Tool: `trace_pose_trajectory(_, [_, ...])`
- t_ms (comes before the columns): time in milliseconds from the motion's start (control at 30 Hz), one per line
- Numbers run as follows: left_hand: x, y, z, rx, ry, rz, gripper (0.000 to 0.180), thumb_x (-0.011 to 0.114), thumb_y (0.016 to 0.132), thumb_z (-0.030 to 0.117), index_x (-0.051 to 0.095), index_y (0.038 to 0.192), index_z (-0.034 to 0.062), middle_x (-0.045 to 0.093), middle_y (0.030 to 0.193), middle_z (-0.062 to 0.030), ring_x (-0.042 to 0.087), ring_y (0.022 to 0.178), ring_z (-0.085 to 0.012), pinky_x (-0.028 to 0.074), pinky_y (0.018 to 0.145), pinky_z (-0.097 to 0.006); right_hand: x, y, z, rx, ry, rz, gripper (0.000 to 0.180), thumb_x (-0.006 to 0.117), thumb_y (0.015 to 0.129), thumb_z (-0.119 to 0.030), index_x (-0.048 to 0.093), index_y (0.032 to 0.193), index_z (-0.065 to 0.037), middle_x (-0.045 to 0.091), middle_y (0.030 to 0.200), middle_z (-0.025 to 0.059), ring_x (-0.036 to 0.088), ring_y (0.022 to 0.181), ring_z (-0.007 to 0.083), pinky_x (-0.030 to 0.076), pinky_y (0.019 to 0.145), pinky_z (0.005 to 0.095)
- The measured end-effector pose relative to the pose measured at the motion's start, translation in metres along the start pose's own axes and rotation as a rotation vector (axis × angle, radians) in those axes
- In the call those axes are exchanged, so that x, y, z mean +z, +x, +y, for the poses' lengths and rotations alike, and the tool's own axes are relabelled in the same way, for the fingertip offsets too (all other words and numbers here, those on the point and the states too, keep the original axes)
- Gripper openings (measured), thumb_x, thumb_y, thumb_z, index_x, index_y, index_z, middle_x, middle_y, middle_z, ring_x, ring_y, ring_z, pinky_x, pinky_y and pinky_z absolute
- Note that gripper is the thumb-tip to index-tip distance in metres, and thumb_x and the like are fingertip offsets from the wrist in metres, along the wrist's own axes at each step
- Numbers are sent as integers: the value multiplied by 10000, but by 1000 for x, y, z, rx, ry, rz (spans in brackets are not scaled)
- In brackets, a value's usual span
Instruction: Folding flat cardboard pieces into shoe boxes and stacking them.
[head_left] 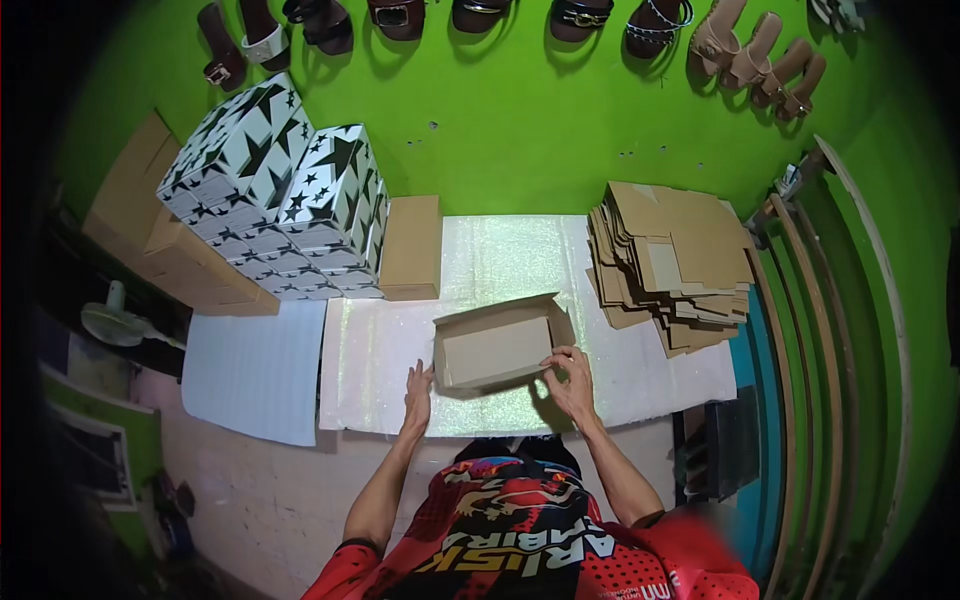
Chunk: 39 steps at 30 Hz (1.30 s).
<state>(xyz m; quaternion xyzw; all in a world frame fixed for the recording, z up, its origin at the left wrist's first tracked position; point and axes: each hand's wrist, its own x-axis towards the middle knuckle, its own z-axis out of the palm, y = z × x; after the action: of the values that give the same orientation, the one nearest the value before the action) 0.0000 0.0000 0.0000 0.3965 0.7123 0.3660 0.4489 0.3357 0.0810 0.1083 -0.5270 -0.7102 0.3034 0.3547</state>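
An open brown cardboard box (497, 350) stands on the shiny whitish table cover (380, 395), its hollow inside facing up and a flap raised at its right end. My left hand (419, 394) is at the box's left end, fingers stretched out along that wall; I cannot tell how firmly they touch. With bent fingers and thumb, my right hand (570, 384) pinches the box's near right corner. Part of the right fingertips is hidden against the cardboard.
White boxes with black stars (290, 200) are stacked at the back left, beside plain brown boxes (410, 245). Flattened cardboard pieces (670, 255) pile up at the back right. Sandals (480, 15) hang on the green wall. A fan (112, 322) stands at far left; wooden planks (810, 320) lean at right.
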Motion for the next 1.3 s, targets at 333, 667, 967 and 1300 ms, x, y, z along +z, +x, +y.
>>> trace_pose_trajectory(333, [-9, 39, 169, 337, 634, 105, 752, 687, 887, 692, 658, 1438, 180, 390, 1673, -134, 204, 1606, -331, 48, 1218, -751, -17, -13, -3, 184, -104, 8, 273, 654, 944, -295, 782, 1097, -108, 625, 985, 132, 642, 911, 319, 518, 818, 432])
trace_pose_trajectory(667, [20, 65, 149, 492, 809, 1, 442, 595, 991, 234, 660, 1429, 234, 562, 1535, -171, 428, 1489, -407, 185, 1158, -814, -9, -14, -20, 499, -37, -39, 439, 715, 918, -473, 771, 1130, -93, 704, 804, 126, 726, 809, 309, 549, 768, 419])
trace_pose_trajectory(967, [14, 8, 188, 55, 1110, -421, 445, 547, 910, 350, 798, 1082, 25, 756, 1151, -257, 672, 1217, -437, 304, 1153, -722, -54, 58, 22, 346, -315, -10, 462, 663, 844, -286, 672, 1273, -115, 723, 925, 194, 719, 916, 397, 555, 811, 500])
trace_pose_trajectory(1300, [141, -92, 158, -78, 593, -890, 841, 376, 1019, 753, 694, 1349, 48, 705, 1299, -217, 650, 1217, -395, 449, 1124, -442, 42, 151, -40, -345, -615, -543, 461, 624, 918, -60, 632, 1364, -179, 707, 1241, 100, 646, 1201, 337, 452, 1053, 551])
